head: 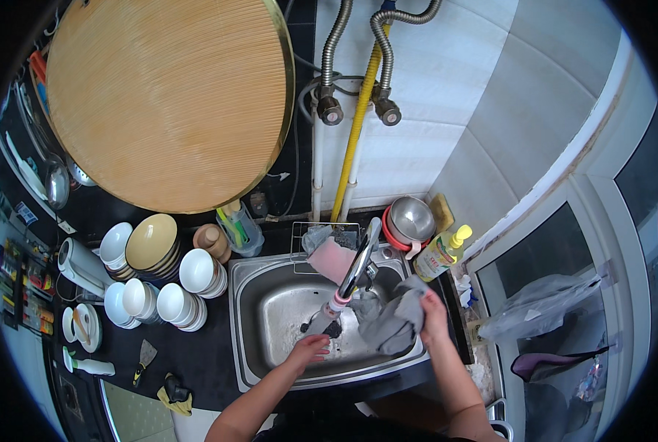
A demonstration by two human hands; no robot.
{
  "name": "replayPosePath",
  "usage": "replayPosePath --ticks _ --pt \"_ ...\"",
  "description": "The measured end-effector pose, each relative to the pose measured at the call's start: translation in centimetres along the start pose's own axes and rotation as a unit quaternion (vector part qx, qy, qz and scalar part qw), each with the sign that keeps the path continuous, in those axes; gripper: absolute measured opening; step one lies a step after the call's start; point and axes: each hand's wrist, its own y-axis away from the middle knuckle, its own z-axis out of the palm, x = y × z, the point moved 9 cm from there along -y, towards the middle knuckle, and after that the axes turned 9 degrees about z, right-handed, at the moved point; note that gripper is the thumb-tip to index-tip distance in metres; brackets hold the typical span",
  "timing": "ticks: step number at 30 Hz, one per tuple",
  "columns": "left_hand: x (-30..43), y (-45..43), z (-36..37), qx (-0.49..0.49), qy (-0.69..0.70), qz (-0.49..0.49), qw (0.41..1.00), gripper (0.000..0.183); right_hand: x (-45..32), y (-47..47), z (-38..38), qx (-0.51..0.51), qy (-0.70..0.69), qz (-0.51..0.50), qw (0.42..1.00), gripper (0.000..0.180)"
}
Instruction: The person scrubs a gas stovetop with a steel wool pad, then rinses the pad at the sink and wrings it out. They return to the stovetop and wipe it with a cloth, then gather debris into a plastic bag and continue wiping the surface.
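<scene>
My right hand (434, 316) grips the edge of a crumpled grey cloth (396, 320) over the right side of a stainless steel sink (274, 309). Part of the cloth hangs down into the basin. My left hand (308, 350) is at the front of the basin, fingers loosely bent and holding nothing. Just beyond it is the pink and translucent nozzle (335, 305) of a chrome faucet (359, 262), angled down over the sink. Dark bits lie around the drain (332, 329). A pink cloth (332, 259) drapes from a wire rack (301, 243) behind the basin.
Stacked bowls (197, 271) crowd the counter on the left, with a scraper (145, 359) and a yellow-black glove (175, 395) nearer me. A yellow pump bottle (442, 254) and a metal pot (412, 218) stand behind right. A large round board (174, 99) rises at the back left.
</scene>
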Motion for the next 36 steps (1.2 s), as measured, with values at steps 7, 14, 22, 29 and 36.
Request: replayPosePath --ticks 7,14,22,29,36 --pt "1.2 1.4 2.2 0.015 -0.004 0.016 1.0 0.058 18.0 -0.6 4.6 -0.05 0.083 0.201 0.975 0.027" --pt "-1.0 -3.3 -3.8 0.146 0.258 0.085 0.951 0.05 20.5 0.1 10.5 -0.148 0.106 0.188 0.965 0.025" --pt "1.7 -1.0 0.0 0.066 0.369 0.013 0.927 0.04 22.1 0.6 8.3 0.004 0.094 0.314 0.945 0.032" --pt "-0.8 -2.8 -3.8 0.129 0.286 0.034 0.949 0.043 24.7 -3.0 7.7 -0.033 0.269 0.141 0.952 0.029" --pt "-3.6 -3.5 -13.2 0.29 0.113 0.053 0.949 0.04 21.7 -1.6 6.3 0.056 0.213 0.258 0.941 0.033"
